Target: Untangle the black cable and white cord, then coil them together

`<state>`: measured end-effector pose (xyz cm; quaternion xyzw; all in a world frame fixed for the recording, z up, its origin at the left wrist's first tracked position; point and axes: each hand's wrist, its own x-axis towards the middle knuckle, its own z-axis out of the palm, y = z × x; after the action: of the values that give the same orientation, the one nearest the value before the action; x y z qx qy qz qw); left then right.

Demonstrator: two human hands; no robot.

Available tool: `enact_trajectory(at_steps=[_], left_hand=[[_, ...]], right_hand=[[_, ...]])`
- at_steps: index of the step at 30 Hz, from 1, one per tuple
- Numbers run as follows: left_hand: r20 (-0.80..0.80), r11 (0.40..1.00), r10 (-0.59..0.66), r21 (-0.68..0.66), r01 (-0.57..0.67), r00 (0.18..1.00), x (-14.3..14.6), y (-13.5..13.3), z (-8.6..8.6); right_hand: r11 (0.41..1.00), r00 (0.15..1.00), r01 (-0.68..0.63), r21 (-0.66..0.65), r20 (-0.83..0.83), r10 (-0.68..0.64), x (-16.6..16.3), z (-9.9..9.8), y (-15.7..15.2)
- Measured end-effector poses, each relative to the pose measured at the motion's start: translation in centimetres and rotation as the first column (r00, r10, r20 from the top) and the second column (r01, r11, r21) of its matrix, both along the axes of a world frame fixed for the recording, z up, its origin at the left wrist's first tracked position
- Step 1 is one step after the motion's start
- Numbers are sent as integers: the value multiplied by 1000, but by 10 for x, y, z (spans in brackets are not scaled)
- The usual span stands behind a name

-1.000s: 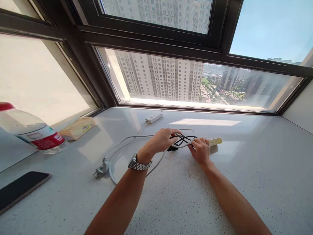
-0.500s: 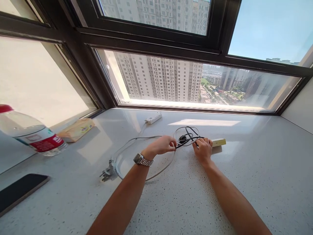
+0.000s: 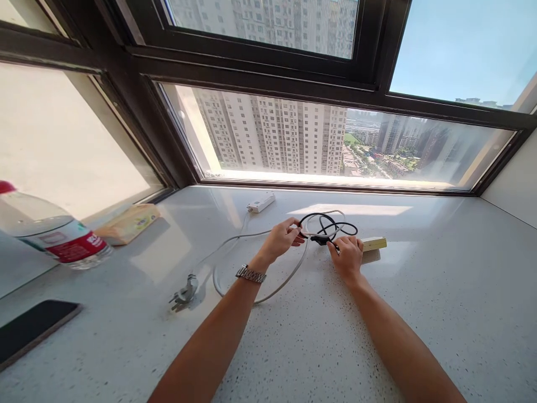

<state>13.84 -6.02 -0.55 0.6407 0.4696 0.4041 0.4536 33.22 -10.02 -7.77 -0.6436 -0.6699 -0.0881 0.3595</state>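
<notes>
White speckled windowsill [image 3: 319, 336] — near its far edge I pinch the black cable [image 3: 335, 226] loops: left hand [image 3: 282, 239] fingers pressed on one side, right hand [image 3: 348, 256] pinching the other, grey cord [image 3: 268, 280] tangled between.

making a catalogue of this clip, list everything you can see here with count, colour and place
black cable: 1, black, looped between both hands, tangled with the white cable
white cable: 1, white-grey, curving across the counter left of the hands
plug: 1, grey, at the cable's near-left end
power strip: 1, white, by the window
small box: 1, yellowish, just right of the right hand
water bottle: 1, clear, red cap and label, lying far left
tissue pack: 1, yellow, left by the window
phone: 1, black, near-left
counter: 1, white speckled
wristwatch: 1, silver, left wrist
left hand: holding the cables
right hand: holding the black cable
</notes>
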Motion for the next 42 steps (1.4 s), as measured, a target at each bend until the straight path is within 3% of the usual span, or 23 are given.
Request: enact_trajectory(at_steps=[7, 15, 24, 29, 33, 38, 42], left_hand=[[26, 993, -11, 117, 8, 1000, 3, 1, 1], [219, 994, 76, -95, -56, 973, 5, 1, 0], [384, 988, 94, -147, -40, 918, 11, -1, -3], [514, 979, 141, -199, -42, 846, 12, 2, -12], [600, 978, 159, -205, -41, 784, 12, 5, -17], [590, 976, 150, -217, -23, 793, 14, 4, -15], [600, 972, 162, -232, -23, 783, 17, 2, -12]], right_hand=[[999, 999, 6, -50, 34, -5, -1, -1, 0], [990, 995, -92, -104, 12, 94, 0, 5, -3], [969, 989, -132, -208, 36, 142, -2, 11, -3], [982, 997, -67, -178, 20, 72, -5, 6, -2], [989, 996, -87, -121, -12, 86, -6, 2, -2], [998, 997, -63, -18, -48, 62, -9, 2, -3], [989, 992, -123, -76, -34, 121, -9, 0, -3]])
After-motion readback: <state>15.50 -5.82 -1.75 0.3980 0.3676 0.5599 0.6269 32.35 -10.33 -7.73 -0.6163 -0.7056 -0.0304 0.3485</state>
